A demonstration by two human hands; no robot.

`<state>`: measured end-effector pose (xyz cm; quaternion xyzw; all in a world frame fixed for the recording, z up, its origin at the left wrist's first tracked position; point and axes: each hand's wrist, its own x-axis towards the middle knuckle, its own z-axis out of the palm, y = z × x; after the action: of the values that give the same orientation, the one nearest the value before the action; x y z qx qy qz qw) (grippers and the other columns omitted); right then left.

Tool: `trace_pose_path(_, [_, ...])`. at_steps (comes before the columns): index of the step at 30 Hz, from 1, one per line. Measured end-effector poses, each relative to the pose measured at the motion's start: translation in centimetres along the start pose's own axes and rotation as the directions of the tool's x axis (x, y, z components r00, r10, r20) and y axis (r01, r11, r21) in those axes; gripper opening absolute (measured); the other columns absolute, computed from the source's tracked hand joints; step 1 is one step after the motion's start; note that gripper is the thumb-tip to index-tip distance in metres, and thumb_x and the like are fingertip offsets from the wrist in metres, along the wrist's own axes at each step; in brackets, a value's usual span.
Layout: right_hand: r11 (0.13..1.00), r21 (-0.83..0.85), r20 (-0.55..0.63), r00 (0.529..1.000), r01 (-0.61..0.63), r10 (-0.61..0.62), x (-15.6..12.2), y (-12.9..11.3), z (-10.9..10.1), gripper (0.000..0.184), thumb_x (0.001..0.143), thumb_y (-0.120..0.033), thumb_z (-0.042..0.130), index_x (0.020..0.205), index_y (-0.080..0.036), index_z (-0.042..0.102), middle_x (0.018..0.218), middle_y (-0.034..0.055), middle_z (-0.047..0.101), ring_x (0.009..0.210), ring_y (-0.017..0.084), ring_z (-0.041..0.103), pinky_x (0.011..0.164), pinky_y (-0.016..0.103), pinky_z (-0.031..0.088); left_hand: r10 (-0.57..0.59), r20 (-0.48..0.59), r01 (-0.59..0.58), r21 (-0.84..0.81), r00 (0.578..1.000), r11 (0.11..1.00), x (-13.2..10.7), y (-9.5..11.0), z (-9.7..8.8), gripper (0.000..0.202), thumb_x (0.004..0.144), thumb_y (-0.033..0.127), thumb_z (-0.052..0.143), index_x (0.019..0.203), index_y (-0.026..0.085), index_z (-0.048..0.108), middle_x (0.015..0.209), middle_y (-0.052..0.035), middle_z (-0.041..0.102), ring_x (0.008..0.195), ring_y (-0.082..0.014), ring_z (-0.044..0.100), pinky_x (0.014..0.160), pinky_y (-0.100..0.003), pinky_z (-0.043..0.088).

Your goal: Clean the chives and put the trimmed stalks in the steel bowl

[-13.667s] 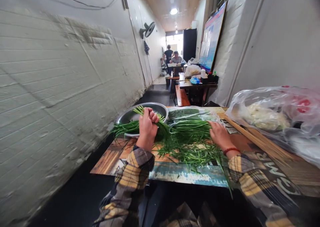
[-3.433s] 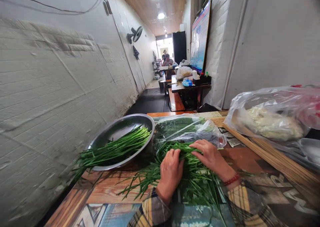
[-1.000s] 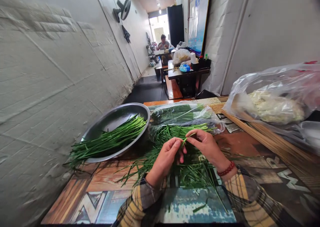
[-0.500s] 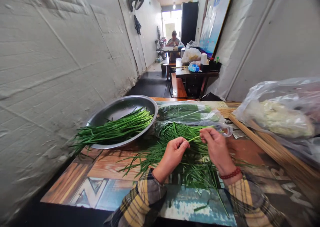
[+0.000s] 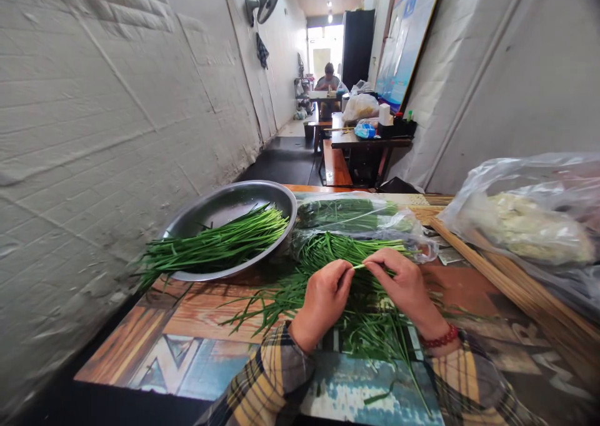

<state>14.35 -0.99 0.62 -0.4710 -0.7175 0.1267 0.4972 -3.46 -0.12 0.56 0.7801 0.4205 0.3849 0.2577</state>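
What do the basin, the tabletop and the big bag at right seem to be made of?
Basin: metal, probably stainless steel; grey, smooth sheen.
Tabletop: wood or wood-print laminate, unclear which; patchwork grain and lettering.
Bag: thin, glossy plastic film; wrinkled and see-through.

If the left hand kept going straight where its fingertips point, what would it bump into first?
Past the green stalk it pinches, the left hand would probably bump the right hand, which pinches the other end. Exact depth is hard to judge.

Left hand [image 5: 325, 296] and right hand [image 5: 404, 285] pinch close together.
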Motion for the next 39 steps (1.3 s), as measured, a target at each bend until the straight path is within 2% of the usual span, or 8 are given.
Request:
trace_pose_path(5, [0.999, 0.033, -0.001, 1.0, -0.002, 0.003, 0.0, -0.5, 0.4, 0.017, 0.091, -0.028, 0.056, 0.078, -0.022, 0.064, 0.077, 0.0018, 0.067, 0.078, 0.018, 0.06, 0.076, 0.031, 0.044, -0.04, -0.01, 0.038, -0.14, 0.999, 0.989, 0.4, 0.4, -0.3, 0.025, 0.093, 0.028, 0.046, 0.075, 0.015, 0.059, 0.071, -0.001, 0.059, 0.068, -0.0121, 0.051, 0.065, -0.022, 0.038])
trace_pose_path(11, [0.901, 0.287, -0.101, 0.924, -0.327, 0.368, -0.5, 0.3, 1.1, 0.025, 0.091, -0.041, 0.054, 0.079, -0.021, 0.062, 0.071, -0.0001, 0.061, 0.067, 0.016, 0.054, 0.063, 0.027, 0.042, -0.078, -0.002, 0.077, -0.176, 0.997, 0.981, 0.5, 0.8, -0.2, 0.025, 0.09, 0.025, 0.049, 0.067, 0.015, 0.054, 0.062, 0.0021, 0.051, 0.061, -0.0105, 0.045, 0.06, -0.021, 0.034])
trace_pose_path(14, [0.861, 0.362, -0.192, 0.875, -0.357, 0.444, -0.4, 1.1, 0.4, 0.028, 0.092, -0.043, 0.05, 0.077, -0.021, 0.059, 0.07, -0.0006, 0.057, 0.065, 0.015, 0.051, 0.061, 0.027, 0.041, -0.103, -0.02, 0.098, -0.168, 0.994, 0.981, 0.5, 0.7, -0.2, 0.025, 0.089, 0.024, 0.049, 0.066, 0.016, 0.053, 0.061, 0.0023, 0.049, 0.061, -0.0105, 0.044, 0.059, -0.022, 0.033])
trace_pose_path(19, [0.983, 0.102, -0.097, 0.982, -0.151, 0.161, 0.0, 0.4, -0.4, 0.02, 0.092, -0.037, 0.052, 0.086, -0.023, 0.064, 0.083, 0.0029, 0.065, 0.081, 0.018, 0.058, 0.074, 0.031, 0.045, -0.108, -0.025, 0.102, -0.178, 0.994, 0.979, 0.5, 0.5, -0.1, 0.026, 0.089, 0.025, 0.048, 0.065, 0.016, 0.051, 0.062, 0.0024, 0.048, 0.062, -0.0106, 0.043, 0.06, -0.022, 0.033])
trace_pose_path(24, [0.999, -0.03, -0.038, 0.999, 0.038, -0.04, 0.0, -0.4, 0.4, 0.014, 0.089, -0.031, 0.058, 0.079, -0.023, 0.064, 0.081, 0.003, 0.067, 0.084, 0.02, 0.06, 0.082, 0.035, 0.045, -0.149, -0.016, 0.143, -0.209, 0.989, 0.967, 0.5, 0.2, -0.1, 0.026, 0.089, 0.027, 0.048, 0.066, 0.016, 0.051, 0.062, 0.0027, 0.047, 0.062, -0.0107, 0.042, 0.061, -0.022, 0.033])
trace_pose_path(28, [0.978, 0.121, -0.051, 0.983, -0.17, 0.178, -0.3, -0.5, 1.2, 0.021, 0.089, -0.035, 0.056, 0.075, -0.021, 0.062, 0.075, 0.0019, 0.063, 0.073, 0.017, 0.057, 0.07, 0.03, 0.045, -0.129, -0.016, 0.123, -0.199, 0.992, 0.972, 0.5, 0.5, -0.1, 0.026, 0.089, 0.028, 0.047, 0.067, 0.016, 0.052, 0.062, 0.0023, 0.049, 0.062, -0.011, 0.043, 0.06, -0.023, 0.034])
trace_pose_path(32, [0.834, 0.376, 0.01, 0.901, -0.405, 0.433, -0.7, -0.5, 2.3, 0.026, 0.086, -0.044, 0.057, 0.079, -0.019, 0.061, 0.071, 0.0, 0.058, 0.068, 0.015, 0.052, 0.063, 0.027, 0.044, -0.067, -0.018, 0.063, -0.162, 0.998, 0.985, 0.3, 0.7, 0.1, 0.026, 0.09, 0.027, 0.046, 0.068, 0.017, 0.053, 0.063, 0.0016, 0.051, 0.061, -0.0113, 0.044, 0.06, -0.023, 0.034])
trace_pose_path(39, [0.649, 0.673, -0.058, 0.85, -0.354, 0.524, -0.1, 0.6, 1.7, 0.028, 0.086, -0.045, 0.056, 0.071, -0.023, 0.047, 0.068, -0.0002, 0.047, 0.062, 0.016, 0.046, 0.057, 0.028, 0.044, -0.034, -0.05, 0.03, -0.077, 0.998, 0.997, 0.2, 0.3, 0.4, 0.025, 0.09, 0.024, 0.047, 0.067, 0.017, 0.053, 0.063, 0.0012, 0.052, 0.061, -0.0115, 0.047, 0.059, -0.023, 0.035])
